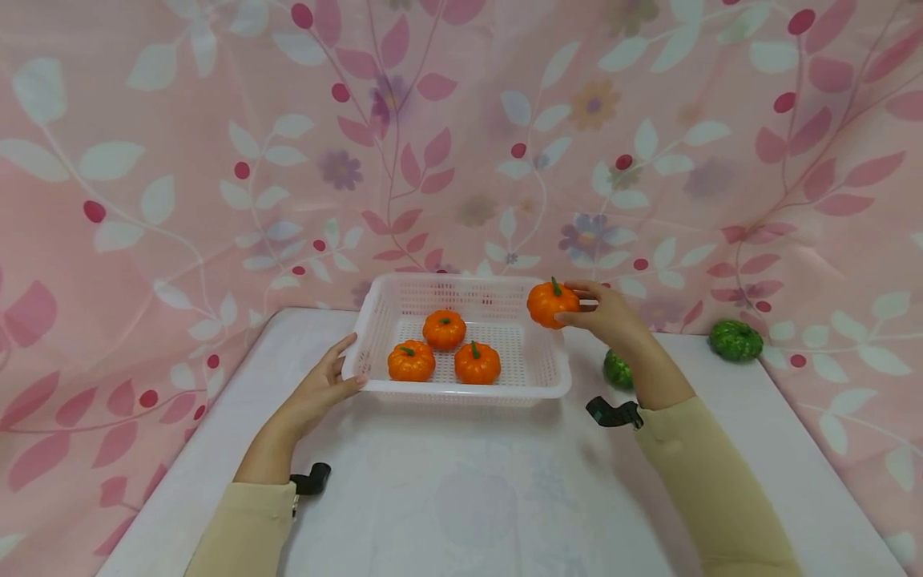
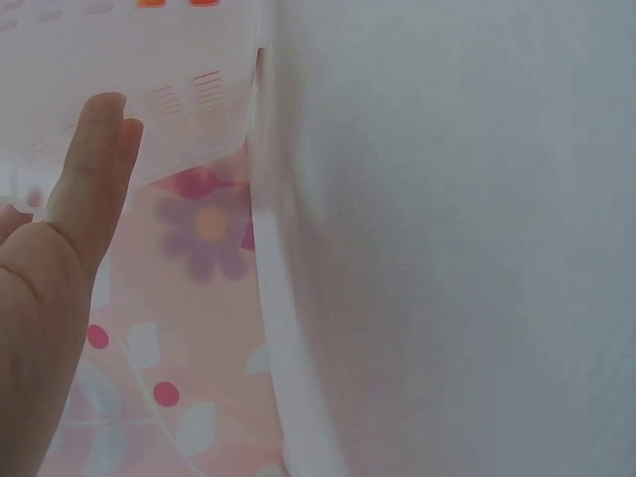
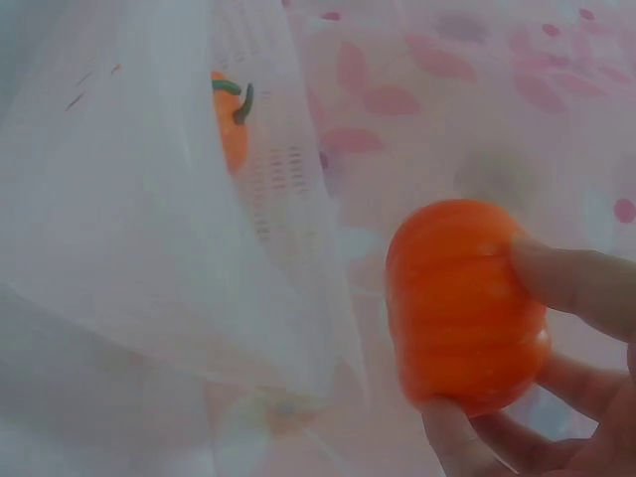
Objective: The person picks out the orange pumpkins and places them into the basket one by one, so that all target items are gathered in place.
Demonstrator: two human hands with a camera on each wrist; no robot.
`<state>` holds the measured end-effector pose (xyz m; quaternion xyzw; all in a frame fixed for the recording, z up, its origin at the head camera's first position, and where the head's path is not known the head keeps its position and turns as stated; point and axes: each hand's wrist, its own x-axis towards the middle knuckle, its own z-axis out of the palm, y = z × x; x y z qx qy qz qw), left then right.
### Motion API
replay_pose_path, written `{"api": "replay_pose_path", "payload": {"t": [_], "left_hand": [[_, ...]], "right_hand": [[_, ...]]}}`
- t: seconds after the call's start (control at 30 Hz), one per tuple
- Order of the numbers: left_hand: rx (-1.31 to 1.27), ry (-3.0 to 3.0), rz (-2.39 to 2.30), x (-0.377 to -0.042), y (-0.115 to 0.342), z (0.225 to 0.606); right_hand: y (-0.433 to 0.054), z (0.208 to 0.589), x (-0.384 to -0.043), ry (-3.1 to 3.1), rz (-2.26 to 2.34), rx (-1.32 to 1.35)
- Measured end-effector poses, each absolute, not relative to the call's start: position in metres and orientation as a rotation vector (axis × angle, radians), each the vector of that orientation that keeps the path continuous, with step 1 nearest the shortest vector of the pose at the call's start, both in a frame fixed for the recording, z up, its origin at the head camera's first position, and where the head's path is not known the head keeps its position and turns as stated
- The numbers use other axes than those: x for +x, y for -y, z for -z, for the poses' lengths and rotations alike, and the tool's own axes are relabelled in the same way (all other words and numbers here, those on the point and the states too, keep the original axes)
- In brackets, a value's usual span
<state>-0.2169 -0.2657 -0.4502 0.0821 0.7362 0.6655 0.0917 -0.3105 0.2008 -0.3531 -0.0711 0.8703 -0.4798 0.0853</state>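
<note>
A white plastic basket [image 1: 461,390] with slotted walls stands on the far part of the table. Three small orange pumpkins with green stems lie inside: one at the back [image 1: 444,329], one at front left [image 1: 411,362], one at front right [image 1: 477,364]. My left hand [image 1: 320,390] holds the basket's left front corner, thumb at the rim and fingers along the outer side. Above the basket's right rim, my right hand [image 1: 602,312] grips another orange pumpkin [image 3: 467,308] between thumb and fingers. Its green stem points up in the head view.
Right of the basket sits a mottled green, gourd-like vegetable [image 1: 618,370], partly hidden by my right forearm. Another green one [image 1: 735,340] lies by the table's far right edge. A pink floral cloth [image 1: 461,144] hangs behind the white-covered table [image 1: 461,497].
</note>
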Motion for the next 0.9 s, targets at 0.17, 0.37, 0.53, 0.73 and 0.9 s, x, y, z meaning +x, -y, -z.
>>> {"api": "replay_pose_path", "payload": {"t": [0.17, 0.37, 0.53, 0.73, 0.9], "left_hand": [[0.24, -2.186, -1.971, -0.217, 0.266, 0.45], [0.236, -2.192, -1.973, -0.217, 0.266, 0.45], [0.23, -2.191, -1.968, -0.217, 0.266, 0.45], [0.229, -2.195, -1.962, -0.216, 0.266, 0.45], [0.227, -2.201, -1.956, -0.217, 0.266, 0.45]], "right_hand": [[-0.189, 0.351, -0.316, -2.544, 1.453, -0.248], [-0.175, 0.351, -0.326, -2.496, 1.413, -0.235], [-0.164, 0.352, -0.337, -2.485, 1.352, -0.251], [-0.152, 0.351, -0.346, -2.435, 1.348, -0.24], [-0.143, 0.351, -0.352, -2.381, 1.339, -0.251]]}}
